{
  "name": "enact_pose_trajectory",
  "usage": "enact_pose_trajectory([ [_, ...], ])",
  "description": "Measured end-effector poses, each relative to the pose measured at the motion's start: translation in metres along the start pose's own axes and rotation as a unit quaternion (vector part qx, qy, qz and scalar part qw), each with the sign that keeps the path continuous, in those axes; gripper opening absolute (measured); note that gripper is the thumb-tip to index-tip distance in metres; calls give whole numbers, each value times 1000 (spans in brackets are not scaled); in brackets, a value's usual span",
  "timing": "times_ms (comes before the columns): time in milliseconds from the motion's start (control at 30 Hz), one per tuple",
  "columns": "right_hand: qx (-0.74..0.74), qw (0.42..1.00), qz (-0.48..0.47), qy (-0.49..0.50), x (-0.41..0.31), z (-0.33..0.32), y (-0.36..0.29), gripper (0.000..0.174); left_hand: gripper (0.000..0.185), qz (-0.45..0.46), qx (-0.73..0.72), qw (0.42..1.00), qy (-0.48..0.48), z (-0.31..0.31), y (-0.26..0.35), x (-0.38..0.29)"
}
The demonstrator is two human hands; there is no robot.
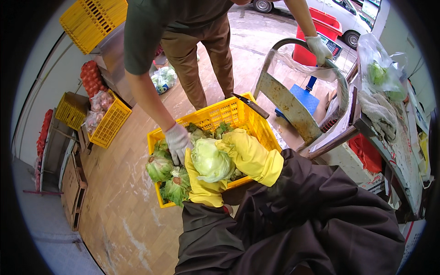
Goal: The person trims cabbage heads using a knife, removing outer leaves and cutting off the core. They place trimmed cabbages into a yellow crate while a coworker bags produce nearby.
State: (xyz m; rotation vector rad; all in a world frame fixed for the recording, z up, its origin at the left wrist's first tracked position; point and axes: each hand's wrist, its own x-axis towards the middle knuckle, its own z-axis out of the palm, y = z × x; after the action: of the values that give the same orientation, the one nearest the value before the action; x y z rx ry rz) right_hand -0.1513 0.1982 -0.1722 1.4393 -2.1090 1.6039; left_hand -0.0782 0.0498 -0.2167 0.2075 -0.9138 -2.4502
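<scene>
A pale green head of iceberg lettuce (210,161) is held over the near side of a yellow plastic crate (225,115). My left hand (203,187), in a yellow rubber glove, cradles it from the left and below. On its upper right side, my right hand (252,154), gloved the same, grips the outer leaves; its fingertips are partly hidden. Leafier, browned lettuce heads (160,165) fill the crate's left part. A knife (253,106) with a dark blade and wooden handle rests across the crate's far right corner.
A co-worker's white-gloved hand (178,142) reaches into the crate; their other hand (319,50) holds a worn metal chair (287,98). Behind it stands a blue platform scale (302,97). A cluttered table (392,151) is at right. Another yellow crate (111,122) holds bagged produce at left.
</scene>
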Motion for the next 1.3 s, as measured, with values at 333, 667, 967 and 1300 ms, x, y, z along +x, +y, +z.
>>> enact_pose_trajectory([
  [333,224,921,318,-38,35,-53,44,17,61,-27,-27,999,9,-6,0,5],
  [667,109,952,244,-149,23,-50,28,67,60,-37,22,998,41,-11,-4,10],
  [967,-152,937,-58,-309,19,-42,-30,53,60,-48,174,979,93,-25,-17,23],
  [1300,-119,983,121,-63,33,-36,15,22,59,-66,288,950,104,-36,-23,34],
])
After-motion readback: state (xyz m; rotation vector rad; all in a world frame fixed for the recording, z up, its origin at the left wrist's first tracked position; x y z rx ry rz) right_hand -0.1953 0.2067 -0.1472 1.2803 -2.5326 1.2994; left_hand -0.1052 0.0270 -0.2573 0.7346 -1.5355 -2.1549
